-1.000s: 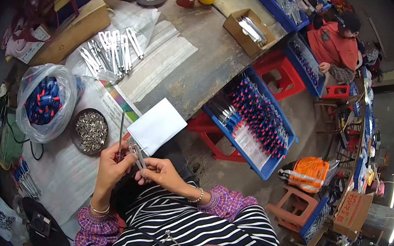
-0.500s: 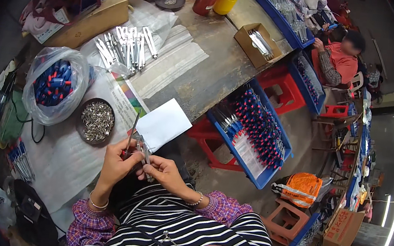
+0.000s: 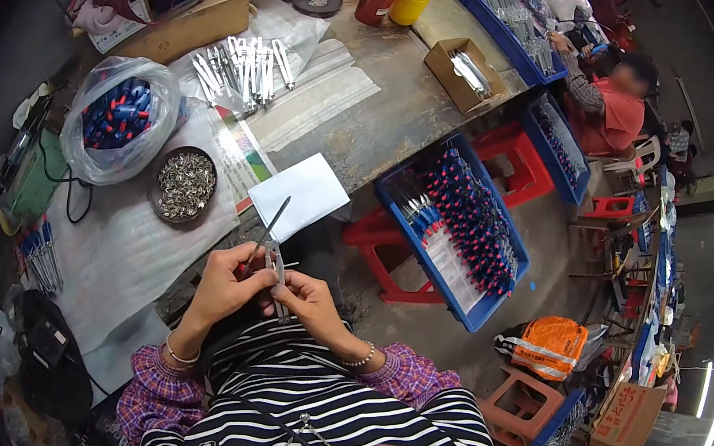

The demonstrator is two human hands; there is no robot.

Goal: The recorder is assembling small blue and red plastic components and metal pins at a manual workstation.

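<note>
In front of my striped top, my two hands meet near the table's edge. My left hand [image 3: 229, 286] is closed round a thin, dark, pointed metal tool [image 3: 277, 217], whose tip points up and away; its grip is hidden in the fingers. Between thumb and fingers, my right hand [image 3: 313, 308] pinches a slim silver metal piece [image 3: 279, 269], which my left fingers also seem to touch. A blank white sheet [image 3: 301, 196] lies just beyond. To the left, a round dark dish [image 3: 184, 184] is filled with small silver metal parts.
Beside the dish stands a clear plastic bag [image 3: 120, 123] of blue-and-red parts. Silver metal pieces [image 3: 251, 72] lie farther back. A blue tray [image 3: 457, 305] of blue-and-red handled items rests on red stools [image 3: 378, 252] at right. Another person [image 3: 616, 112] sits at far right.
Both hands stay together, slightly farther right. The dark tool now tilts more to the right, over the white sheet. The seated person's arm has lifted toward the far blue tray.
</note>
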